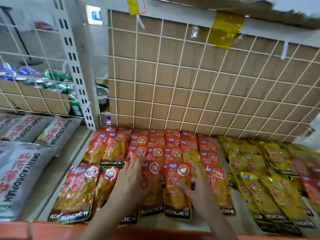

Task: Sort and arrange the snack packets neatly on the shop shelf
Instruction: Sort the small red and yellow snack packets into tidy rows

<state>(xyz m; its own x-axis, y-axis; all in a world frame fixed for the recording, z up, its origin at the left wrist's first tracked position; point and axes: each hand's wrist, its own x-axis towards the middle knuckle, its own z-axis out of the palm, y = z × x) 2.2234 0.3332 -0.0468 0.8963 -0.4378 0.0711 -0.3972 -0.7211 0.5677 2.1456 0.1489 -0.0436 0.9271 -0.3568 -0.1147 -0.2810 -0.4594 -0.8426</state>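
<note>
Red snack packets lie in overlapping rows on the shelf, with yellow snack packets in rows to their right. One yellow packet sits among the red ones. My left hand lies flat with straight fingers on the red packets in the front middle. My right hand holds the right edge of a front red packet, thumb on its face and fingers curled behind it. More red packets lie at the front left.
Grey bags fill the neighbouring shelf on the left. Behind a white wire grid stands cardboard, and drink cans lie behind the grid at left. An orange shelf edge runs along the front.
</note>
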